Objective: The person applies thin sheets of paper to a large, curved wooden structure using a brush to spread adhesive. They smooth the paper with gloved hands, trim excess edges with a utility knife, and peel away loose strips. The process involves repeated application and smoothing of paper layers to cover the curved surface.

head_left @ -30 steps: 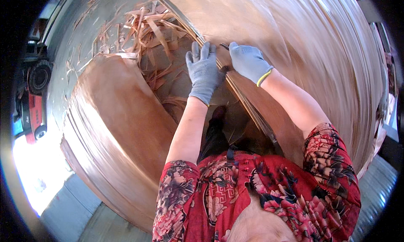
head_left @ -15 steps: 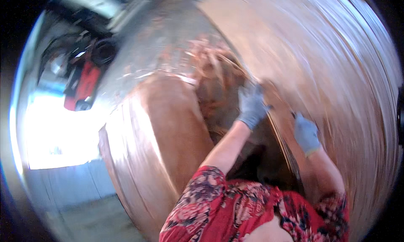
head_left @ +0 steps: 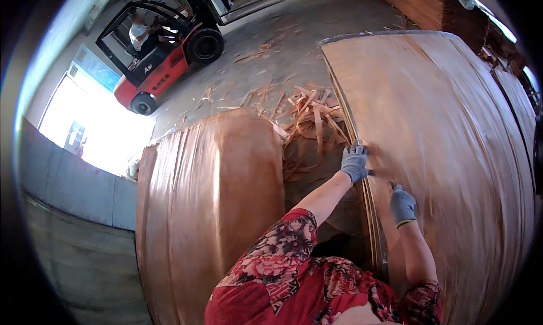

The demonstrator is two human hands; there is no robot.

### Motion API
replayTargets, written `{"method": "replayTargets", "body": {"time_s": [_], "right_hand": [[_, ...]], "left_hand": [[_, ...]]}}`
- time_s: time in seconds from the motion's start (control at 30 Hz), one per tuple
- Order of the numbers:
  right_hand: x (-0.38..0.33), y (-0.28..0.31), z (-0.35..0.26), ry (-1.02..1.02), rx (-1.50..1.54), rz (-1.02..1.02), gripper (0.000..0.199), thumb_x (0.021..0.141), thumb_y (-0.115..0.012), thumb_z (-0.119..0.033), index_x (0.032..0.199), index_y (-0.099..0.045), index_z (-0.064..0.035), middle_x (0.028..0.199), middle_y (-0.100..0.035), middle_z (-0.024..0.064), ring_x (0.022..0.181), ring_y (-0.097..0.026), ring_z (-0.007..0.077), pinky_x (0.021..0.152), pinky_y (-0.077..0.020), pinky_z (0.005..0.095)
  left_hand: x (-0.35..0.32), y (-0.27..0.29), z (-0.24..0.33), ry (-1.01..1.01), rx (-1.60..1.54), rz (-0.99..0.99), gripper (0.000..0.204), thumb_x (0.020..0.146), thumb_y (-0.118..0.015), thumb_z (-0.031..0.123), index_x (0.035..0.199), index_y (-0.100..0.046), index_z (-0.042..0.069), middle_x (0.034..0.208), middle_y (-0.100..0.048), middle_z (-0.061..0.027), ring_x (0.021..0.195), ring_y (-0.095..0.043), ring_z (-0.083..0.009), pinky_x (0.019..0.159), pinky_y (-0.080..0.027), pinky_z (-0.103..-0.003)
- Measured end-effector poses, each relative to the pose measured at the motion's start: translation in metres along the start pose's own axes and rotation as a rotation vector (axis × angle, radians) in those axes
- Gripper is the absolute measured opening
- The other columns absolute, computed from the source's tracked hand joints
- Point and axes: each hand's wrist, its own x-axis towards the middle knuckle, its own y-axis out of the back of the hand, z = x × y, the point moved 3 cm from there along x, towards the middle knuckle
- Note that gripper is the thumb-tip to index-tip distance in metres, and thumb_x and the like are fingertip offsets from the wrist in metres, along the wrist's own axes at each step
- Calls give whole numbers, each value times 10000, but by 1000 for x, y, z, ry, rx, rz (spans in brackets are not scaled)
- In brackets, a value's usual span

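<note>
My left hand, in a grey glove, rests at the near-left edge of a tall stack of thin wood veneer sheets. Its fingers are stretched out along that edge and hold nothing I can see. Over the top sheet, a little to the right, my right hand is closed in a matching glove. From its fist pokes the dark tip of a small tool; the rest of the tool is hidden, so its kind cannot be made out.
Another veneer stack stands on the left, across a narrow gap. Torn veneer strips are heaped on the floor beyond the gap. A red forklift with a person seated in it is at the far left, near a bright doorway.
The view has turned and steadied, bringing the whole forklift and the far end of the right stack into sight. Both hands stay by the stack's edge, the right one still closed.
</note>
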Motion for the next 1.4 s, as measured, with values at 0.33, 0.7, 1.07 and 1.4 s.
{"method": "replayTargets", "body": {"time_s": [0.33,0.7,1.07,1.4], "right_hand": [[-6,14,-24,-44,36,-113,133,754,-544,-144,880,-542,-99,730,-648,98,654,-646,252,433,-439,424],[-10,-8,0,-137,645,496,110,770,-514,-141,693,-564,-79,578,-548,164,533,-583,296,433,-423,435],[10,14,-7,-120,486,-109,264,763,-583,-182,1002,-612,-75,963,-625,85,789,-635,279,464,-462,474],[-43,-15,6,-66,126,-5,234,740,-587,-153,940,-613,-34,710,-609,79,581,-601,219,367,-421,385]], "left_hand": [[-5,-8,-10,-17,24,-52,826,638,-630,554,1263,-408,63,1366,-292,-110,1305,-175,-289,1008,-215,-452],[15,-20,17,-441,151,138,623,678,-591,591,976,-600,44,968,-574,-210,918,-516,-357,807,-412,-447],[45,-28,-17,-244,128,-94,806,663,-665,530,1152,-480,-84,1246,-422,-235,1182,-310,-369,999,-271,-422],[52,-37,-48,-411,221,-42,734,677,-662,494,1156,-502,-39,1241,-431,-224,1165,-324,-370,998,-272,-430]]}}
